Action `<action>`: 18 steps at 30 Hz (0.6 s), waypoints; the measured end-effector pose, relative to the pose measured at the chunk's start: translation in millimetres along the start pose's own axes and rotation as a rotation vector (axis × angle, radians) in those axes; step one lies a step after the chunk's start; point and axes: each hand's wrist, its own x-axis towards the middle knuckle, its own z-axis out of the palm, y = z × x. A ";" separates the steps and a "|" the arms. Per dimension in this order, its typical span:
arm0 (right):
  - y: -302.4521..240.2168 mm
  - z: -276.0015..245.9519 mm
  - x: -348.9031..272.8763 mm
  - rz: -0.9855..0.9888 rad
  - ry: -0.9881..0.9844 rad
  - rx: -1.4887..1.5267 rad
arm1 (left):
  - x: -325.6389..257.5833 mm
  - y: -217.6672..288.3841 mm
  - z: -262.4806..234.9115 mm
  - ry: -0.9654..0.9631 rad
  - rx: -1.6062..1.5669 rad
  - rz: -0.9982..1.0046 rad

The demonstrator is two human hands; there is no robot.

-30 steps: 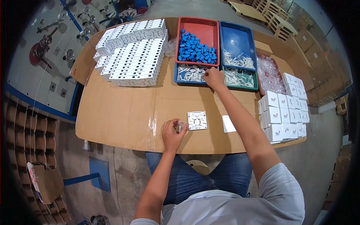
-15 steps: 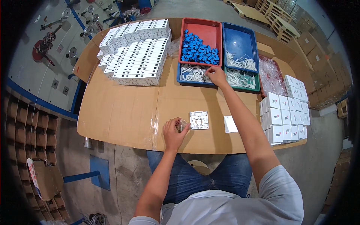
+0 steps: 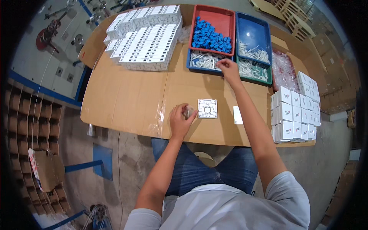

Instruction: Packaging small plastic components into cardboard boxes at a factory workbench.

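My left hand (image 3: 181,119) curls around a small clear plastic bag (image 3: 188,112) on the cardboard-covered tabletop; what lies inside it is too small to make out. Just right of it lies a square white plastic frame (image 3: 207,109) with a round opening in its middle. My right hand (image 3: 229,71) is over the right front corner of a blue tray (image 3: 205,69) of small white plastic pieces (image 3: 202,60). Its thumb and fingers are pinched together, and anything between them is hidden. Beside my right forearm is a flat white plate (image 3: 237,115), partly covered by the arm.
A red tray (image 3: 232,28) of blue plastic parts (image 3: 209,37) rests on the blue one. Another blue tray (image 3: 253,28) sits over a green tray (image 3: 264,81), both with white pieces. Stacked white units (image 3: 149,42) stand far left, white boxes (image 3: 293,115) right, clear bags (image 3: 283,74) behind them.
The view has shifted, so the table sits higher in the picture. My right hand has drawn back slightly at the white pieces; my left still holds the bag beside the frame.
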 end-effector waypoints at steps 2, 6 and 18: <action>-24.3 20.4 -53.7 -0.010 -0.162 0.032 | 0.6 -1.8 -1.1 0.019 -0.027 0.022; -47.9 50.6 -141.5 0.047 -0.331 0.159 | 2.8 -2.4 0.5 0.001 -0.016 0.029; -51.9 47.7 -157.7 -0.208 -0.419 0.012 | -3.0 -13.3 11.2 -0.024 -0.168 -0.005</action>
